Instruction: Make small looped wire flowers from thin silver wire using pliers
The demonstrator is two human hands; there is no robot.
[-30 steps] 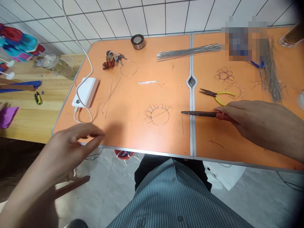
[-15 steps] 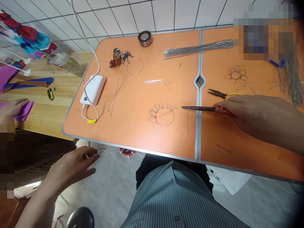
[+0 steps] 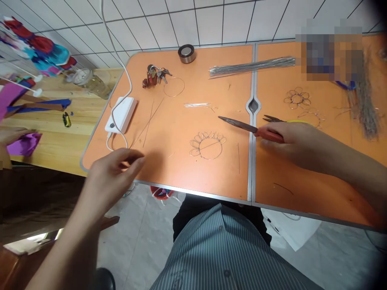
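Observation:
My left hand (image 3: 113,177) hangs over the table's front left edge, its fingers loosely curled, thumb and index tips close together, nothing visible between them. Over the table's seam, my right hand (image 3: 290,139) is wrapped round the red-handled pliers (image 3: 242,125), whose long dark jaws look closed and point left. A wire ring with loops along its upper left side (image 3: 222,150) lies below the pliers' tip. Yellow-handled pliers (image 3: 273,119) lie partly hidden behind my right hand. Short straight wires (image 3: 197,105) lie farther back.
The orange table (image 3: 211,181) also bears a wire bundle (image 3: 256,66), a wire flower (image 3: 297,98), tape (image 3: 186,54), keys (image 3: 157,75), a plain wire ring (image 3: 174,96) and a white power bank (image 3: 121,114). At far left, another person's hand (image 3: 12,136) touches purple material (image 3: 26,145).
My left hand has moved up and right, from over the floor to the table's edge. The red-handled pliers' tip has swung up and left. The view has shifted slightly.

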